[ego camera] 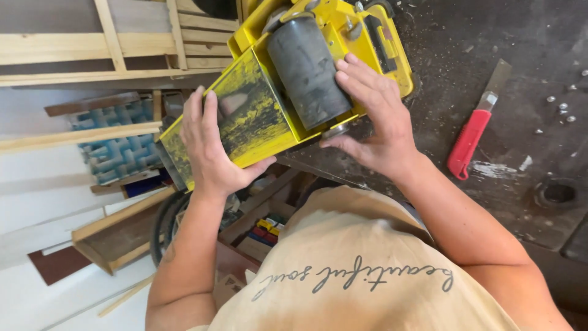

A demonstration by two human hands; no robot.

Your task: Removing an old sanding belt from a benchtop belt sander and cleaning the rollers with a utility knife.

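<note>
A worn yellow power tool, a belt sander (275,92), lies tipped on the edge of a dark workbench (490,37), its grey drum roller (306,67) facing up. My left hand (211,144) grips the scuffed yellow flat plate at the sander's near end, which hangs over the bench edge. My right hand (373,119) holds the sander's side by the roller, fingers resting against the drum and thumb under the frame near the axle end.
A scraper with a red handle (470,141) lies on the bench to the right, with small metal bits (563,107) scattered beyond it. A round hole (557,193) sits in the bench. Wooden frames (122,46), offcuts and a blue patterned panel (119,150) lie at left and below.
</note>
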